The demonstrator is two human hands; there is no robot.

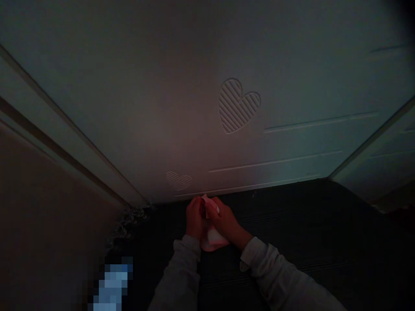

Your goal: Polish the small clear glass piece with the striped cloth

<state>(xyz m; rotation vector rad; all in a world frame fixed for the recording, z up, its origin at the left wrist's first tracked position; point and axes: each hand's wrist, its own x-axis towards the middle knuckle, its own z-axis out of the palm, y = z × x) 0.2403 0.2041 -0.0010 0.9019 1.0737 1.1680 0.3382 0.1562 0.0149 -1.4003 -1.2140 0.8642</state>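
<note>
Gripping a soft-looking pink-and-white item (218,236) in left hand (193,219) and right hand (228,221), both curled closed, low over a dark surface (275,246). Probably mid-handling, not released; impossible to tell how much remains. Beyond, facing a pale panel (155,95) with grooved hearts (238,108).

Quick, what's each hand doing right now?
Left hand: closed at the side of a soft-looking pink-and-white item, finger detail too dark to tell.
Right hand: closed on it, thumb on top.
</note>
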